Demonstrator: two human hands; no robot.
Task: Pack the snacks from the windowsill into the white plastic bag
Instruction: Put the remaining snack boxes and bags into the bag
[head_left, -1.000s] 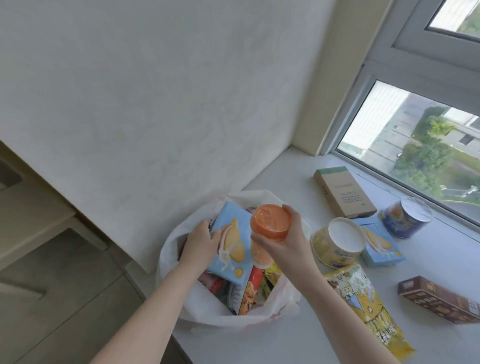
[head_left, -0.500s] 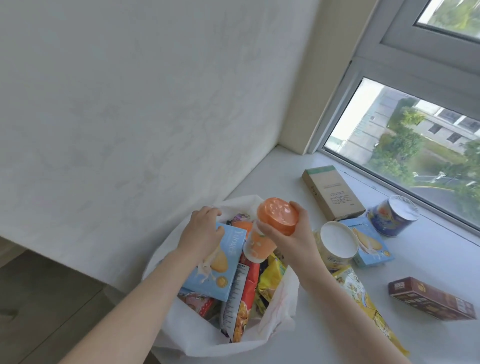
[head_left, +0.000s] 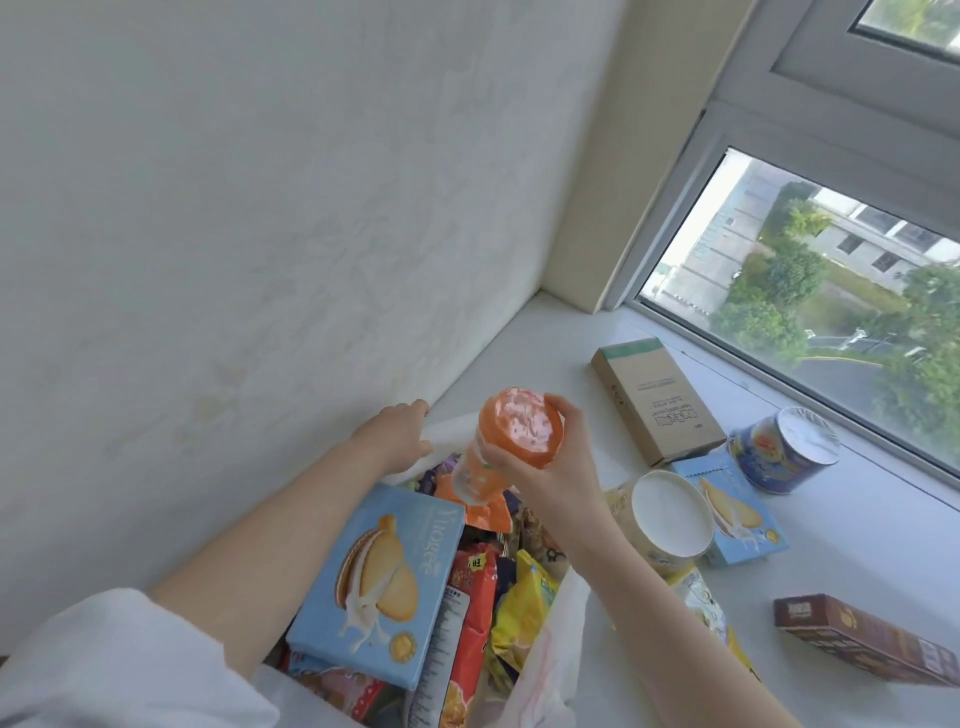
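Observation:
The white plastic bag (head_left: 550, 660) lies open on the windowsill, full of snack packets, with a light blue biscuit box (head_left: 384, 582) lying on top. My right hand (head_left: 545, 467) grips an orange-lidded cup (head_left: 511, 441) and holds it tilted above the bag's far end. My left hand (head_left: 397, 434) pinches the bag's far rim by the wall. On the sill to the right stand a yellow tub (head_left: 670, 514), a second light blue box (head_left: 732, 509), a dark blue can (head_left: 784, 449), a tan carton (head_left: 654, 400), a brown box (head_left: 862, 642) and a yellow packet (head_left: 701, 597).
A white wall (head_left: 260, 234) runs along the left side of the sill, meeting the window frame (head_left: 670, 234) at the far corner. The window glass borders the sill on the right.
My left hand let go of the blue biscuit box, which now lies in the bag, and moved to the bag's far rim. My right hand kept the orange cup over the bag.

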